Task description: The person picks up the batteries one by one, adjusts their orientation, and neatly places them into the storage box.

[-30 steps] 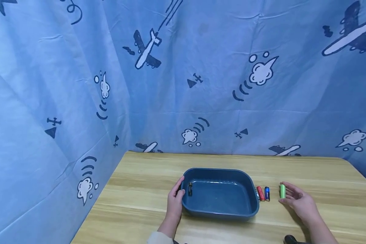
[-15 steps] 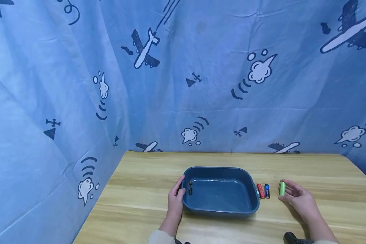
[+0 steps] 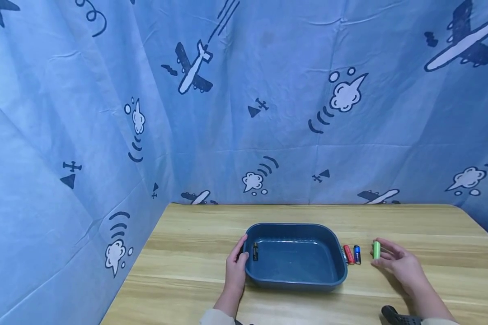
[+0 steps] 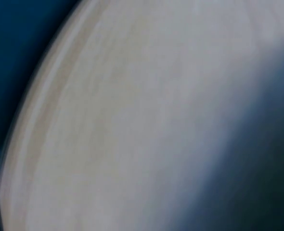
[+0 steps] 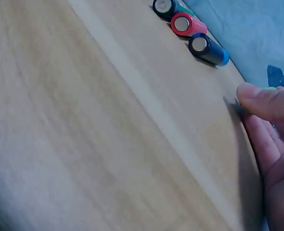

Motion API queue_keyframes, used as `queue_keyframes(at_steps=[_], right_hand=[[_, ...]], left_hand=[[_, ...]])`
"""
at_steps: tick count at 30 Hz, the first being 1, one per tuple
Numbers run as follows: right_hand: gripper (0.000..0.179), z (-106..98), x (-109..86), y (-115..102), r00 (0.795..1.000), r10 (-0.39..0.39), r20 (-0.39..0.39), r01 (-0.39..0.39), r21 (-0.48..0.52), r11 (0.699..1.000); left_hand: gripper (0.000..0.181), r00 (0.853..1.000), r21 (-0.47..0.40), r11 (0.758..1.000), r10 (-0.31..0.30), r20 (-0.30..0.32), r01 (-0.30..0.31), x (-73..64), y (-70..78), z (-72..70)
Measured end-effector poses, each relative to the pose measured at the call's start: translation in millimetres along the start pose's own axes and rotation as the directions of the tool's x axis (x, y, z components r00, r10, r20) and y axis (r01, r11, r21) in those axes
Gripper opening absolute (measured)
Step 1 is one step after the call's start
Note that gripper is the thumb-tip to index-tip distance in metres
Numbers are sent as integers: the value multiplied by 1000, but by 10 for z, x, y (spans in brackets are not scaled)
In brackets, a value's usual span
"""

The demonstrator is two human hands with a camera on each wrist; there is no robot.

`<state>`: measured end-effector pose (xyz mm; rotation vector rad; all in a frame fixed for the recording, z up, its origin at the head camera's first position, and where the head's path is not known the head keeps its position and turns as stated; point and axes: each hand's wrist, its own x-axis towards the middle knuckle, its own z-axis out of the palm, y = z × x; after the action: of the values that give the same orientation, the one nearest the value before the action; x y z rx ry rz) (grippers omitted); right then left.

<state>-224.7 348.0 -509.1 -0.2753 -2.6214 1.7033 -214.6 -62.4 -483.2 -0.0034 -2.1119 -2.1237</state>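
Note:
A dark blue rectangular tub point(image 3: 294, 282) with rounded corners stands on the wooden table. My left hand point(image 3: 236, 273) grips its left side, thumb at the rim and fingers along the outer wall. Inside the tub, close to that wall, lies a black battery point(image 3: 255, 252). To the right of the tub, my right hand point(image 3: 402, 266) pinches a light green battery point(image 3: 376, 250) between thumb and fingers. In the right wrist view the thumb point(image 5: 267, 102) hides most of that battery. A red battery point(image 3: 348, 254) and a blue battery point(image 3: 357, 254) lie between tub and right hand.
Another battery point(image 5: 165, 6), dark and green, lies beside the red one, partly covered by the tub's rim in the head view. A black object point(image 3: 398, 316) shows by the right wrist. Blue printed curtains point(image 3: 284, 113) hang behind and left of the table point(image 3: 179, 253).

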Motion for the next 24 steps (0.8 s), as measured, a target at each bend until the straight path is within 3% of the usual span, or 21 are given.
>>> queue_keyframes(at_steps=[5,10,18,24], right_hand=[[88,8,30,-87,996,49,77,-50,7,999],[84,40,49,-200,993,42,106,-47,47,998],[73,95,24,-396,992,43,116,-50,62,997],[70,32,38,-559,992,-21,125,13,69,998]], left_hand=[[43,1000,3,1000,-24,-6,24,-26,39,8],[43,1000,-10,1000,-20,-13,20,-6,9,1],[42,998,-17,999,33,-45,-33,102,-335,-41],[43,997,-5,998,56,-47,-56,126,-344,10]])
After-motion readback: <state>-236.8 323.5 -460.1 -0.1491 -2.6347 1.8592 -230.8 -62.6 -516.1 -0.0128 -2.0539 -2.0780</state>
